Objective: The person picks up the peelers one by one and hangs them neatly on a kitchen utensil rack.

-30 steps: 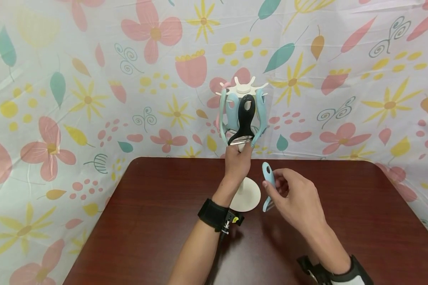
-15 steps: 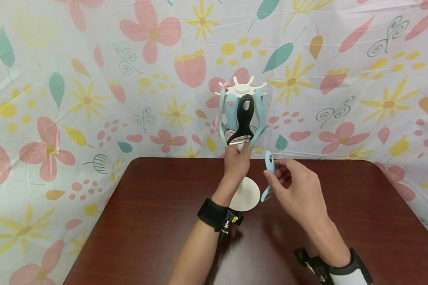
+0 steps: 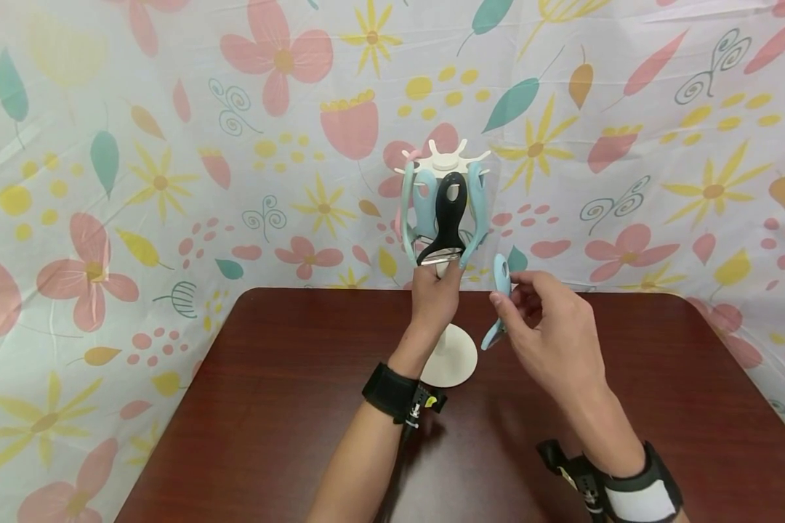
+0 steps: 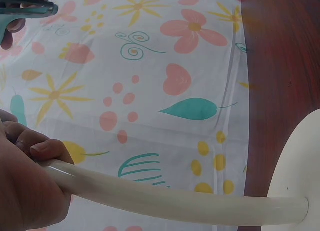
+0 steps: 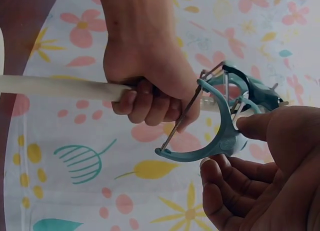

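A white stand [image 3: 449,357] with a round base and a spoked top rises from the table. My left hand [image 3: 434,299] grips its pole [image 4: 150,191], fingers wrapped round it as the right wrist view shows. Peelers hang from the spokes: a black peeler [image 3: 451,207] in front, light blue and green ones around it, a pink one mostly hidden behind. To the right of the stand, my right hand [image 3: 557,334] pinches a light blue peeler [image 5: 224,133] by its handle between thumb and fingers. That peeler is nearly upright, handle hole up and blade end down, apart from the stand.
A dark brown table [image 3: 288,407] lies beneath both hands. Close behind its far edge hangs a white cloth [image 3: 190,145] printed with flowers and leaves. Black straps [image 3: 392,396] with small cameras are on the wrists.
My right hand has lifted the light blue peeler higher, from table level up toward the far edge in the head view. My left hand and the stand have stayed in place.
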Available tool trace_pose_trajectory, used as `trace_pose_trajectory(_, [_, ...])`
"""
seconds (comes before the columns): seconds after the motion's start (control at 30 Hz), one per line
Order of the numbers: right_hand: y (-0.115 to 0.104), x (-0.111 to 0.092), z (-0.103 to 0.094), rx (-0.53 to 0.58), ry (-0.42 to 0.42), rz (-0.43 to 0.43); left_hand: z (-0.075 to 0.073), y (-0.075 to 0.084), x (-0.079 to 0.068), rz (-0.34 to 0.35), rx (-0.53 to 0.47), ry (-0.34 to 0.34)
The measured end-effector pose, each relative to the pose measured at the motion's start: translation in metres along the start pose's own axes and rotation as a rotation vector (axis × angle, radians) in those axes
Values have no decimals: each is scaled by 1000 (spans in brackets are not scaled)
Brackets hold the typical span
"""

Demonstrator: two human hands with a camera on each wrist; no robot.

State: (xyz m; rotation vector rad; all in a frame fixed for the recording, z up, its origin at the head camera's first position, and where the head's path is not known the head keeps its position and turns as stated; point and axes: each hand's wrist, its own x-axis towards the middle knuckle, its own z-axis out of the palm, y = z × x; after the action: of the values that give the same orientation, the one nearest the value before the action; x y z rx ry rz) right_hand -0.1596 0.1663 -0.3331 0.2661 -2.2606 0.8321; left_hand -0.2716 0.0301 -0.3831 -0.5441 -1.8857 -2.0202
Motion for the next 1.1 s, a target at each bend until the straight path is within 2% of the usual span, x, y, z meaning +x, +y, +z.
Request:
trace_pose_trajectory(0.2, [-4, 7, -2, 8, 24, -1, -1, -6, 2, 14, -18, -4])
trace_pose_trajectory(0.43, [-7, 14, -5, 22, 53, -25, -2, -6, 2, 35, -19, -3])
trace_pose_trajectory(0.53, [-8, 17, -6, 32, 64, -36, -3, 9, -1, 31, -12, 1])
trace_pose_trajectory(0.67, [-9, 21, -6, 45, 67, -49, -3, 11, -1, 24, -11, -4])
trace_pose_trajectory(0.77, [-9, 23, -6, 51, 72, -57, -1, -4, 3, 18, -16, -7])
trace_pose_trajectory(1.1, [-9, 31, -10, 51, 108, -61, -1, -6, 1, 13, -22, -12])
